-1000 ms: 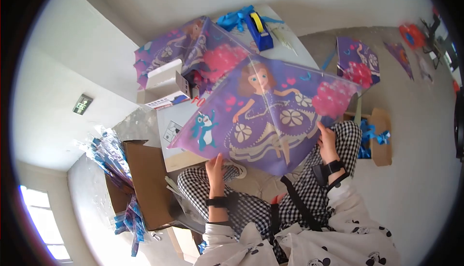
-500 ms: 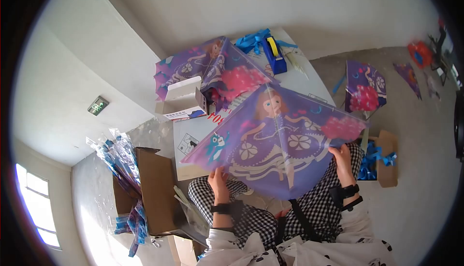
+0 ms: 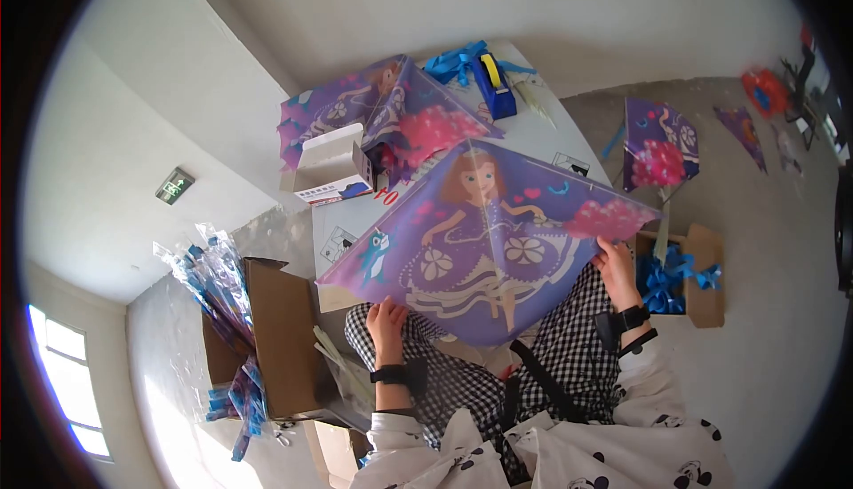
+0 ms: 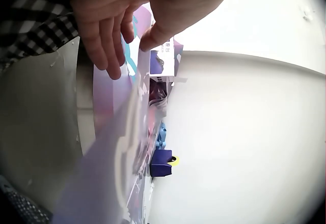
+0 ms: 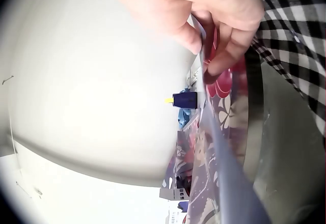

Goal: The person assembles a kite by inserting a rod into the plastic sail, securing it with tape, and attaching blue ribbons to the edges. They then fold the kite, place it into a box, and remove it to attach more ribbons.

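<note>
Head view shows little legible writing: red digits that look like "10" on the white counter peek out beside the kite's far-left edge, and the small print on the open white box is too small to read. A green exit sign hangs on the wall at left. 2 hands hold the purple princess kite spread over the person's lap, in front of the counter. The left hand pinches the kite's near-left edge between thumb and fingers. The right hand clamps the right edge, thumb against curled fingers. A blue tape dispenser sits on the counter's far side, beside blue ribbon.
</note>
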